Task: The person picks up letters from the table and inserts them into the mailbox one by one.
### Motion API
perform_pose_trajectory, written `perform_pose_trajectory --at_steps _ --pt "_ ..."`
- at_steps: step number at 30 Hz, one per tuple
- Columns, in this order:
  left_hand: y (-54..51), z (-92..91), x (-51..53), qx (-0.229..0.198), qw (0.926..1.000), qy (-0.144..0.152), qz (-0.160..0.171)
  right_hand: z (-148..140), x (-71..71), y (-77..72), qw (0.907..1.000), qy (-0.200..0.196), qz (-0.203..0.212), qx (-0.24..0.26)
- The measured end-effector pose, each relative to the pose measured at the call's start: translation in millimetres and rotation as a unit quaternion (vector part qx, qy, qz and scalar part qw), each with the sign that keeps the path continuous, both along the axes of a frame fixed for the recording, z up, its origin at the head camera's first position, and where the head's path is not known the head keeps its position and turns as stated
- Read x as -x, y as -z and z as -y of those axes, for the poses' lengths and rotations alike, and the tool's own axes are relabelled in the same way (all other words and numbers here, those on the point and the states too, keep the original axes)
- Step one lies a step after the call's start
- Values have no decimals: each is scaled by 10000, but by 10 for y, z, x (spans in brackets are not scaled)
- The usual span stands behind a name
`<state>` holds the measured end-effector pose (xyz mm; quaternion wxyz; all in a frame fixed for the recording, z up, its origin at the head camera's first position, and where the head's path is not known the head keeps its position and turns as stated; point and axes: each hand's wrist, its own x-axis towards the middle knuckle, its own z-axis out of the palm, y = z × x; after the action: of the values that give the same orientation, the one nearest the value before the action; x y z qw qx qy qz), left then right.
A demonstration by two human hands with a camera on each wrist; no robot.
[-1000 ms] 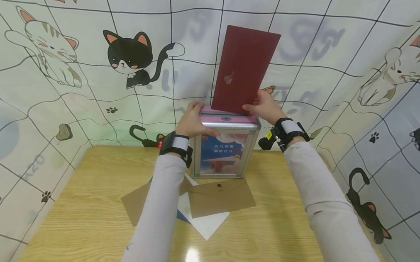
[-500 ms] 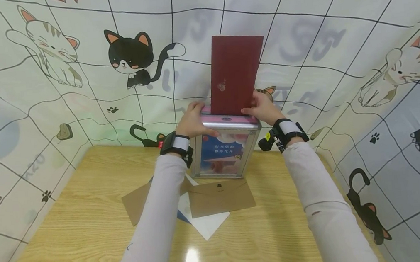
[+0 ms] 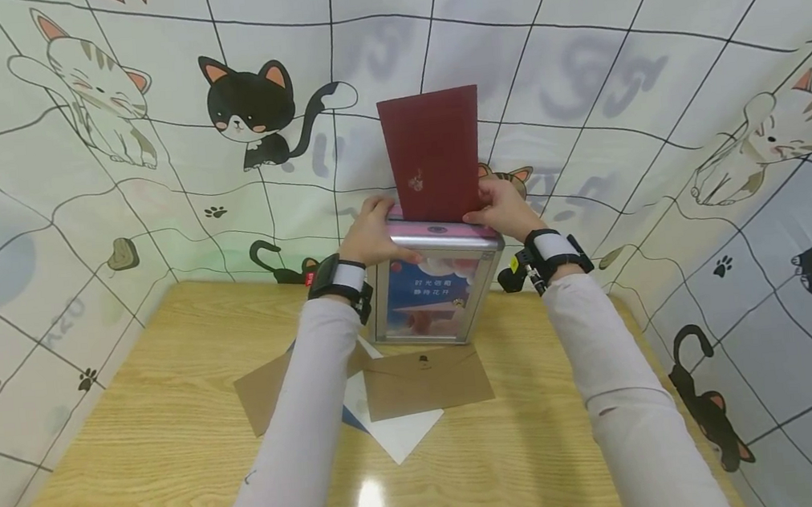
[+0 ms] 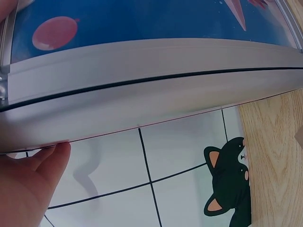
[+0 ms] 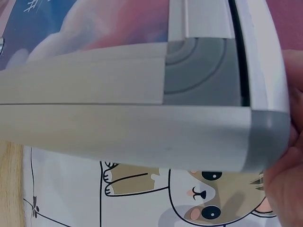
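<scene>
A dark red envelope (image 3: 433,150) with a small silvery emblem stands nearly upright at the pink top of a metal-framed letter box (image 3: 420,296). Its lower edge meets the top; whether any part lies inside the slot is hidden. My right hand (image 3: 509,208) pinches the envelope by its lower right edge. At the box's upper left corner, my left hand (image 3: 373,236) grips the top, thumb on the front side. Part of that hand (image 4: 28,189) shows against the silver side in the left wrist view. In the right wrist view, the right-hand fingers (image 5: 291,184) appear beside the box corner.
On the wooden table (image 3: 137,406), a brown envelope (image 3: 428,382) lies before the box, over a white sheet (image 3: 404,439). Another brown envelope (image 3: 265,386) is partly under the left forearm. A cat-patterned cloth (image 3: 287,215) hangs close behind the box.
The red envelope has swung from leaning right to nearly upright, its top moving left and slightly down. My right hand has shifted a little left with it. My left hand stays on the box.
</scene>
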<state>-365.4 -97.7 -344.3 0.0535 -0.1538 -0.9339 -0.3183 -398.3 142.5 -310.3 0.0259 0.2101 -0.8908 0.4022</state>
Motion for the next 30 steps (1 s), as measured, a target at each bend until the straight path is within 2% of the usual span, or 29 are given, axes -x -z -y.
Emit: perform_pose_trajectory --at_steps 8,15,25,30 --pt "19 4 22 -65 10000 20 -44 9 5 -6 9997 178 -30 -135" --pt "32 5 44 -341 9993 96 -130 5 -13 -16 9998 116 -106 -157" --pt "13 -10 14 -92 9999 -66 -26 -30 -34 -27 9997 -225 52 -34" --pt "13 -12 6 -80 9999 -98 -32 -79 -44 -72 9983 -249 -251 -458"
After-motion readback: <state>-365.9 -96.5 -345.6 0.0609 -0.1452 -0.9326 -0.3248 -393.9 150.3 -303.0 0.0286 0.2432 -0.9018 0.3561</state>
